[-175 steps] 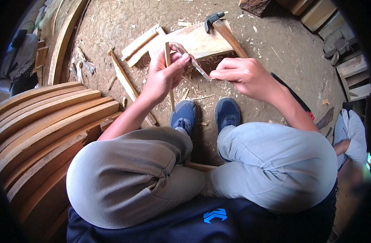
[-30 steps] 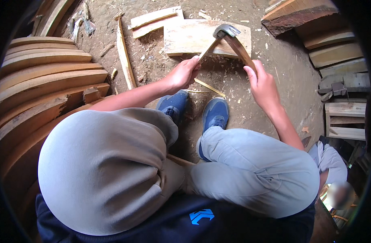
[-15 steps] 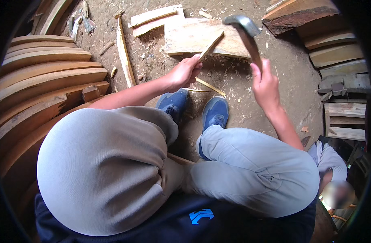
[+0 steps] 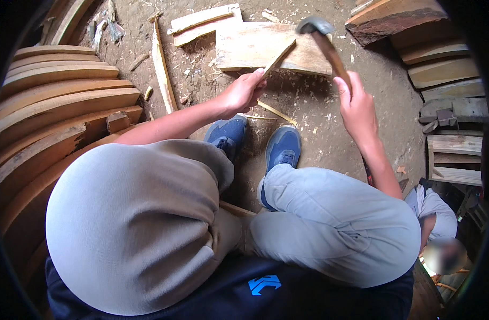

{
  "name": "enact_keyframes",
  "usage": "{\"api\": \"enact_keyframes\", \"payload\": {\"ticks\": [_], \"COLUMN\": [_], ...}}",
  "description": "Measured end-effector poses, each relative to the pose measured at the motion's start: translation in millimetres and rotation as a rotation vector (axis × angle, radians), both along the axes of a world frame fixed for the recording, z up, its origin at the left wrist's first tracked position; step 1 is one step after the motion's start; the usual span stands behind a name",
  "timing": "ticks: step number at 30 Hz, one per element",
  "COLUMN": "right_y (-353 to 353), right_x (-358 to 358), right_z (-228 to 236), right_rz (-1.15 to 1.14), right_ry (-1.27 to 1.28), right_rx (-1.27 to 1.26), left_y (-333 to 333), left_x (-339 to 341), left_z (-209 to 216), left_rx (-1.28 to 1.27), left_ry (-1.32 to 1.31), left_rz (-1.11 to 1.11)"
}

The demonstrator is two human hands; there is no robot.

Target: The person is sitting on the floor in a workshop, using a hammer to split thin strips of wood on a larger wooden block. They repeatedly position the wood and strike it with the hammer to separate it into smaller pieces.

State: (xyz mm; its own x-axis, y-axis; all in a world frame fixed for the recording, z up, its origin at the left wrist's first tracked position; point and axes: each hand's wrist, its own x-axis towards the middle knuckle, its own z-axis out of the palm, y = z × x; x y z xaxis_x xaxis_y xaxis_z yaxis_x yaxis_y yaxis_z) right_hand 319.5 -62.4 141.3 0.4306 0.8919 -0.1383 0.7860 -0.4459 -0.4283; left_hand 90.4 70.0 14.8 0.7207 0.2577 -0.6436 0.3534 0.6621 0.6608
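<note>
A thin wooden stick (image 4: 279,57) is pinched in my left hand (image 4: 247,92), its far end resting on or just over a thick wooden board (image 4: 244,45) on the ground. My right hand (image 4: 357,109) is wrapped round the wooden handle of an adze (image 4: 330,53). The adze's curved metal head is raised above the board's right end, apart from the stick. The head's cutting edge does not show clearly.
Long boards (image 4: 68,98) are stacked on the left. Timber (image 4: 399,21) and more planks (image 4: 452,144) line the right. Wood pieces (image 4: 204,26), a long strip (image 4: 162,69) and chips litter the dirt floor. Another person (image 4: 436,213) is at lower right.
My right hand has shifted slightly right and the adze's handle has tilted a little, its head turning left. The left hand and stick have barely moved.
</note>
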Motion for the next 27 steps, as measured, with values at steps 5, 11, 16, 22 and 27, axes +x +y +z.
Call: {"api": "enact_keyframes", "payload": {"ticks": [5,11,16,22,27], "right_y": [-6.4,-4.1,-8.9,-7.7,-13.2], "right_x": [0.3,-8.3,-1.7,-1.6,-4.8], "right_z": [-11.8,-12.5,-14.4,-20.2,-6.1], "right_rz": [0.028,0.032,0.054,0.063,0.014], "right_ry": [-0.049,0.043,-0.032,-0.068,0.014], "right_rx": [-0.045,0.164,0.030,-0.089,0.093], "left_y": [-8.1,-5.9,-7.4,-6.9,-6.1], "left_x": [6.7,5.6,5.5,4.8,8.5], "left_z": [10.9,16.6,13.1,13.2,6.9], "left_rx": [0.135,0.109,0.104,0.134,0.121], "left_ry": [-0.058,-0.014,-0.078,-0.042,-0.080], "left_rz": [0.060,0.041,0.033,0.042,0.025]}}
